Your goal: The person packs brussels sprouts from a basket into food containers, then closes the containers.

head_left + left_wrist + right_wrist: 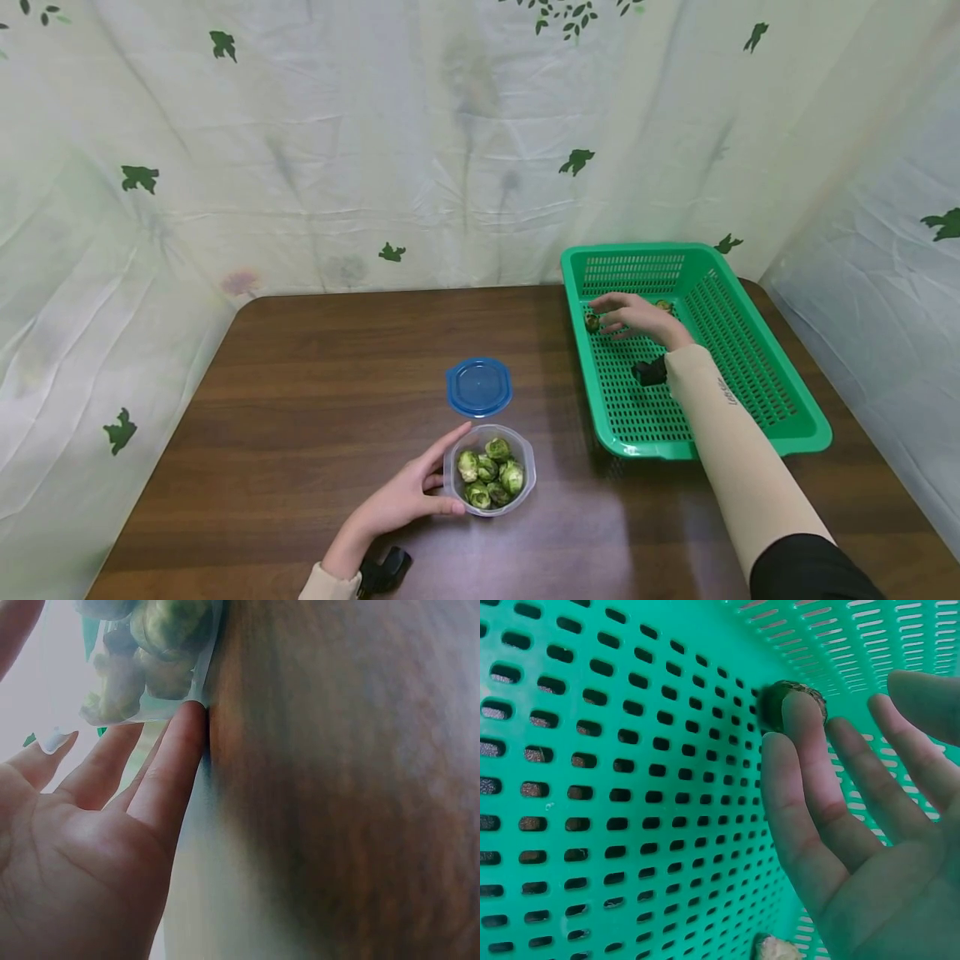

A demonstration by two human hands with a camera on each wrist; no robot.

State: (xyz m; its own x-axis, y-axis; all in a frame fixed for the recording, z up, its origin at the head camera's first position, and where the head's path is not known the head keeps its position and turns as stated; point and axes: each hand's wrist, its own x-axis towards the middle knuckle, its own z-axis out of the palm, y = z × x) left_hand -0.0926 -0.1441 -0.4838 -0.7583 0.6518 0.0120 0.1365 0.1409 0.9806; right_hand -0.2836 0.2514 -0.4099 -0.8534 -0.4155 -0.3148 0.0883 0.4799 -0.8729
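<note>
My left hand [408, 493] holds the left side of a clear plastic container [531, 477], thumb along its near side and forefinger along its far side. Several green Brussels sprouts [487, 470] lie inside it. In the left wrist view, fingertips touch the container's lower wall. My right hand [637, 318] is inside a green slotted basket [757, 367], fingers apart and slightly bent, holding nothing. Just past its fingertips, a Brussels sprout [780, 705] lies against the basket wall. Another sprout [663, 307] sits beyond the hand, partly hidden by it.
A blue lid [480, 387] lies flat on the brown wooden table [322, 392], just behind the container. The basket stands at the table's right side, its rim raised. A pale curtain [337, 150] with green leaf shapes hangs behind the table and at its sides.
</note>
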